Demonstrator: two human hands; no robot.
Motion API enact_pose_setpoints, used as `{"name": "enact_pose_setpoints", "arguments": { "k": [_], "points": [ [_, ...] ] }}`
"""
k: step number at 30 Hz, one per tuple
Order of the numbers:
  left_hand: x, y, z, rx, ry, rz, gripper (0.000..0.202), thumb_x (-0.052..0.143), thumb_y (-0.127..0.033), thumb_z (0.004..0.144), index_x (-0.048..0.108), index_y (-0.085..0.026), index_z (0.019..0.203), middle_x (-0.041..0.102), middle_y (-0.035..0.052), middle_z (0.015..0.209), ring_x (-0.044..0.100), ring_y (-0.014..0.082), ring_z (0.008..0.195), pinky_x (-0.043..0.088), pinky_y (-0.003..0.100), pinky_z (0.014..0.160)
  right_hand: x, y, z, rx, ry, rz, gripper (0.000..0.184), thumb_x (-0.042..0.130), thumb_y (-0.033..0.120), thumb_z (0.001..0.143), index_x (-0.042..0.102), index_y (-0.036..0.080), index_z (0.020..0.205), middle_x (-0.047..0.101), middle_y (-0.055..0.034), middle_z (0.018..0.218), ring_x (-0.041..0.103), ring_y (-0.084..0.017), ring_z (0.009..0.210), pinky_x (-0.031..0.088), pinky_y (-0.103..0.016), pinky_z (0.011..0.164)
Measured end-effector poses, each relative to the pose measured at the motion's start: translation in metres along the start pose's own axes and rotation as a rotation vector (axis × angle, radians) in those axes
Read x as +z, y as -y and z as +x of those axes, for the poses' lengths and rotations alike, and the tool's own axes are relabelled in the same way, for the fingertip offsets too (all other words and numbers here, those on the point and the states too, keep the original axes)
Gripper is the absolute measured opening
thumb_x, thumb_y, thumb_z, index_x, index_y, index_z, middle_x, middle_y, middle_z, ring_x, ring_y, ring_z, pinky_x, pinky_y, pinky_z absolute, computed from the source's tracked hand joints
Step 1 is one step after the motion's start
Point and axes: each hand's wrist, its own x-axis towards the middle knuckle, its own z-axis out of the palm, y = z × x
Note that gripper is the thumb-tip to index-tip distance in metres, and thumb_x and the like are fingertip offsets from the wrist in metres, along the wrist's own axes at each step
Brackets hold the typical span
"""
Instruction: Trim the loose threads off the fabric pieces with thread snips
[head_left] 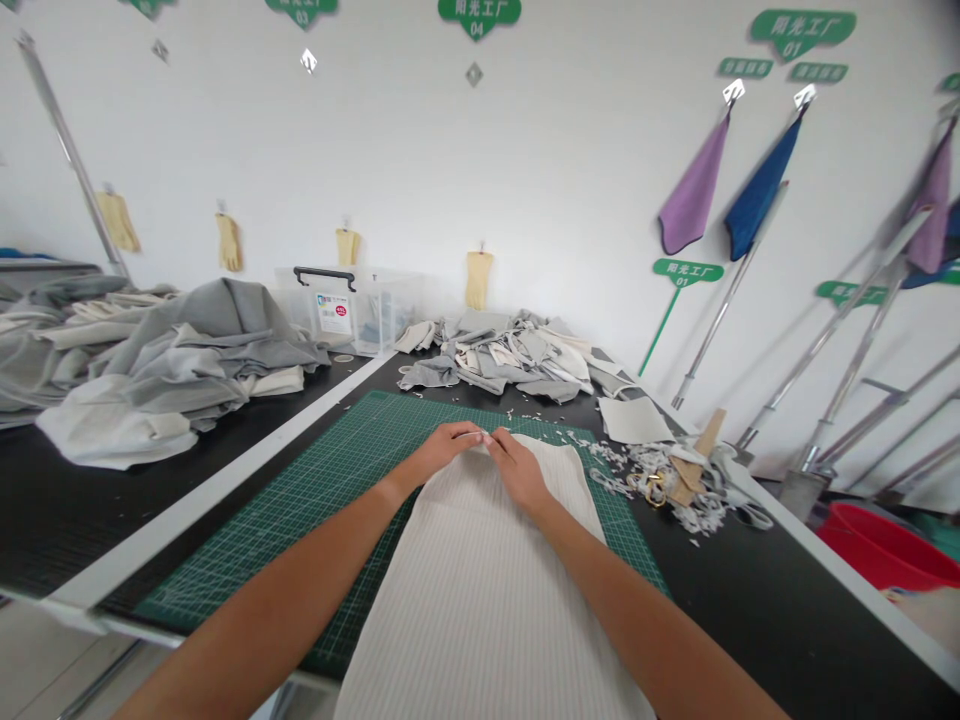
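Note:
A long piece of pale, finely striped fabric (pixel 495 600) runs from the cutting mat toward me and over the table's near edge. At its far edge my left hand (pixel 447 446) pinches the cloth between thumb and fingers. My right hand (pixel 517 468) grips the same edge right beside it, the fingertips of both hands almost meeting. The fabric is lifted a little where they hold it. Beneath it lies a green cutting mat (pixel 300 510) with a white grid.
Grey and white cloth is heaped at the left (pixel 187 350), with a smaller scrap pile (pixel 510 350) behind the mat. A clear plastic box (pixel 337 310) stands between them. Shreds, cardboard and gold-handled scissors (pixel 655 490) lie at the right. A red bucket (pixel 885 545) stands beyond the table.

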Motion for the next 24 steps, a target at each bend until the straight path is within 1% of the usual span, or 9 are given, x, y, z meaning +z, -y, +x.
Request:
{"name": "enact_pose_setpoints", "arguments": {
  "k": [10, 15, 24],
  "points": [
    [0.001, -0.008, -0.002, -0.018, -0.003, 0.028, 0.031, 0.062, -0.043, 0.089, 0.076, -0.016, 0.097, 0.074, 0.0056, 0.099, 0.063, 0.0197, 0.095, 0.044, 0.029, 0.092, 0.001, -0.002, 0.001, -0.006, -0.01, -0.023, 0.037, 0.035, 0.056, 0.101, 0.047, 0.025, 0.084, 0.054, 0.003, 0.072, 0.055, -0.018, 0.07, 0.033, -0.028, 0.064],
    [0.001, -0.012, -0.003, -0.036, -0.006, 0.045, 0.034, 0.062, -0.046, 0.089, 0.076, -0.015, 0.093, 0.074, 0.0055, 0.096, 0.063, 0.0199, 0.093, 0.045, 0.029, 0.09, 0.001, -0.002, 0.001, -0.009, -0.018, -0.001, 0.038, 0.034, 0.056, 0.101, 0.047, 0.025, 0.082, 0.055, 0.0022, 0.072, 0.054, -0.019, 0.069, 0.034, -0.028, 0.065],
    [0.001, -0.004, -0.002, -0.017, -0.002, 0.061, 0.033, 0.061, -0.044, 0.09, 0.076, -0.015, 0.095, 0.074, 0.0045, 0.095, 0.063, 0.0191, 0.091, 0.044, 0.028, 0.087, 0.003, -0.006, 0.004, -0.008, -0.032, 0.045, 0.039, 0.035, 0.055, 0.1, 0.048, 0.025, 0.079, 0.054, 0.0012, 0.073, 0.051, -0.019, 0.07, 0.034, -0.028, 0.066]
  ]
}}
